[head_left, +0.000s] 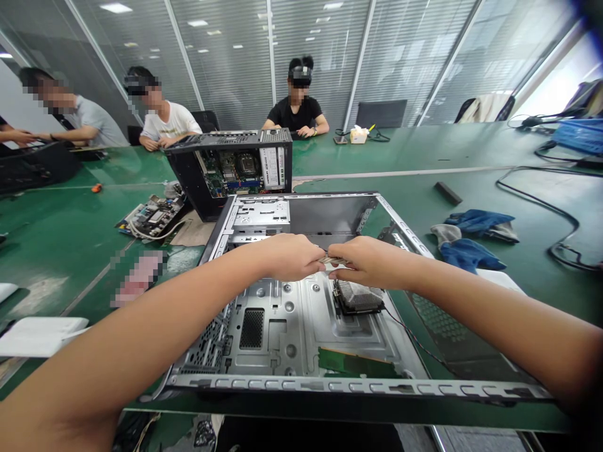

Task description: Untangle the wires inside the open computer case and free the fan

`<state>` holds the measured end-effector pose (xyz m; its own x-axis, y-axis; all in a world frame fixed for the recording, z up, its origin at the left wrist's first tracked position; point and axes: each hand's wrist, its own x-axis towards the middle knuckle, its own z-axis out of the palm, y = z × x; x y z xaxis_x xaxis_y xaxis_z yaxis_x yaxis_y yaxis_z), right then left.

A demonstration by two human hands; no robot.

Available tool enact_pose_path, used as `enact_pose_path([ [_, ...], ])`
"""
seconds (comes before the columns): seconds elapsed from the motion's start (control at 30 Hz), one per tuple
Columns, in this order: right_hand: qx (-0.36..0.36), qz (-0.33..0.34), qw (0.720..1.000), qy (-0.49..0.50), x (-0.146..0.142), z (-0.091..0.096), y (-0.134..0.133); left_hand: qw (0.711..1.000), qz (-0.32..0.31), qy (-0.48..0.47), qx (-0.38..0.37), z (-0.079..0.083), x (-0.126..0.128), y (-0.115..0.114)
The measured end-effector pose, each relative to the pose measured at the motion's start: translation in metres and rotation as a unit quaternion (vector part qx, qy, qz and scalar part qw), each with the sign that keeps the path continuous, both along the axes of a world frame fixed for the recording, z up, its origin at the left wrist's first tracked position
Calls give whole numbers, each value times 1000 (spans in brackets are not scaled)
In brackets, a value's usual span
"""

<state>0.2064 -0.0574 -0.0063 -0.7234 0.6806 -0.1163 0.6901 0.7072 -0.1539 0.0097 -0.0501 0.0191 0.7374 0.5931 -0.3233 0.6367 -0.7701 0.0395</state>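
Observation:
My left hand [294, 256] and my right hand [360, 260] meet above the middle of an open computer case [301, 383] that lies on its side. Both are closed on a short pale bundle that looks like cable [332, 260], most of it hidden by the fingers. Below my right hand, a heatsink with a fan [360, 296] rests in the case, and its thin wire [414, 336] runs to the right. A green memory module [355, 362] lies flat near the case's front edge.
Behind the case stands a second open computer tower [230, 166]. To its left lies a loose circuit board [157, 213] with cables. Blue-grey gloves [475, 235], a dark block [447, 193] and black cable [565, 216] are on the right. Several people sit around the green table [424, 150].

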Motion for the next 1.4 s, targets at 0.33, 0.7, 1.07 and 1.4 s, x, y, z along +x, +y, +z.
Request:
enact_pose_path([
  [0.33, 20, 1, 999, -25, -1, -2, 1, 1000, 0, -6, 16, 0, 0, -1],
  [0.7, 10, 0, 1000, -22, -2, -2, 1, 1000, -4, -12, 22, -1, 1, -2],
  [1.07, 18, 1, 1000, -4, 0, -4, 2, 1000, 11, 12, 21, -2, 2, -2],
  [1.4, 7, -1, 1000, -9, -1, -3, 0, 999, 2, 9, 31, -2, 1, -2],
])
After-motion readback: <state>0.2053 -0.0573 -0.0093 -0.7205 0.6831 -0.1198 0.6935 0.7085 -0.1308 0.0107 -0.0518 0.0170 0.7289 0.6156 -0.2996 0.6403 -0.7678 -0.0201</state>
